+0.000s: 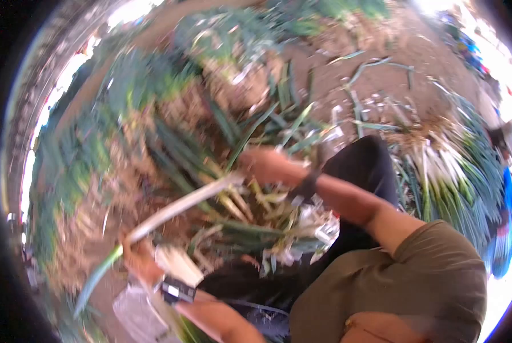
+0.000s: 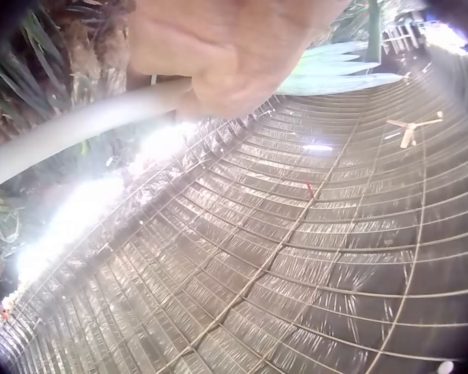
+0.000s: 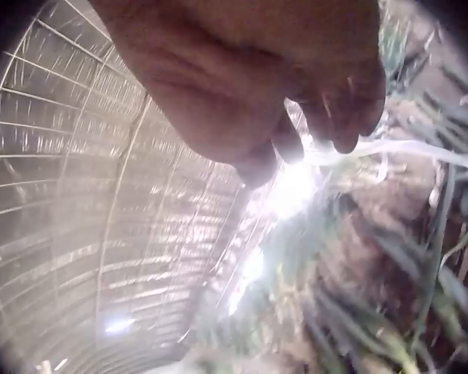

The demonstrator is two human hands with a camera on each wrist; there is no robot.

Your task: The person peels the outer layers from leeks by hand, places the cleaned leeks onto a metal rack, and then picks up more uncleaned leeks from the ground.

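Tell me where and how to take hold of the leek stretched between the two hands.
I'd grip the leek around the middle of its white stalk, coming from above with fingers across its length. That stretch is bare, slim and nearly straight between the left hand and right hand; the green leaves past the left hand bend off line and would probably flop.

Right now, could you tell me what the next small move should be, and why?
I would probably steady the long stalk with the left hand and draw the right hand off its white end, clearing any loose skin. The left hand grips it near the green leaves, the right is at the other end, and pale scraps lie nearby; blur hides whether any skin is loose.
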